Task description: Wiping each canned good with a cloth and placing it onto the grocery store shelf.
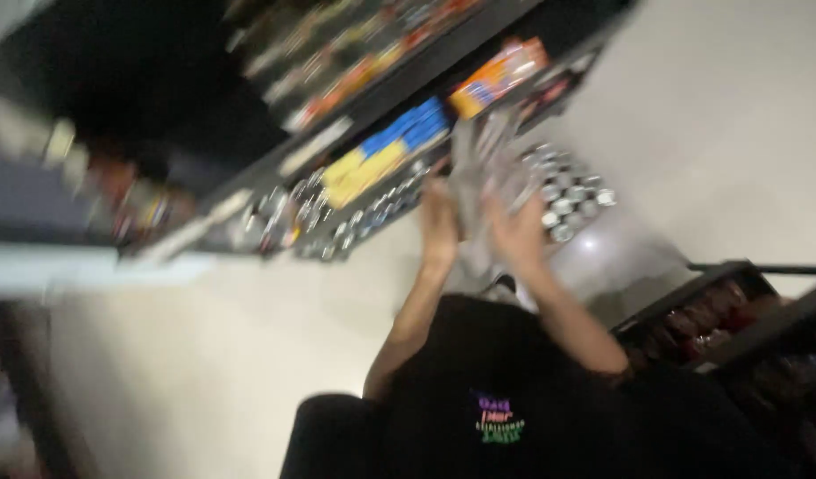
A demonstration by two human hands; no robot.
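Neither of my hands shows in this blurred head view. In front of me a person in a black shirt [506, 390] with a small coloured print is turned away from me. Both of that person's hands are raised: one hand [439, 222] and the other hand [517, 235] grip crumpled clear plastic wrap [479, 155]. Just right of the wrap sits a block of several silver-topped cans [572, 191] on a grey surface [603, 253].
A dark shelf unit [337, 142] runs across the top, holding yellow packs [364, 168], blue packs [408, 129], orange packs [497, 75] and rows of cans [355, 217]. A low dark rack [718, 310] with reddish items stands at the right. The floor [204, 355] is pale.
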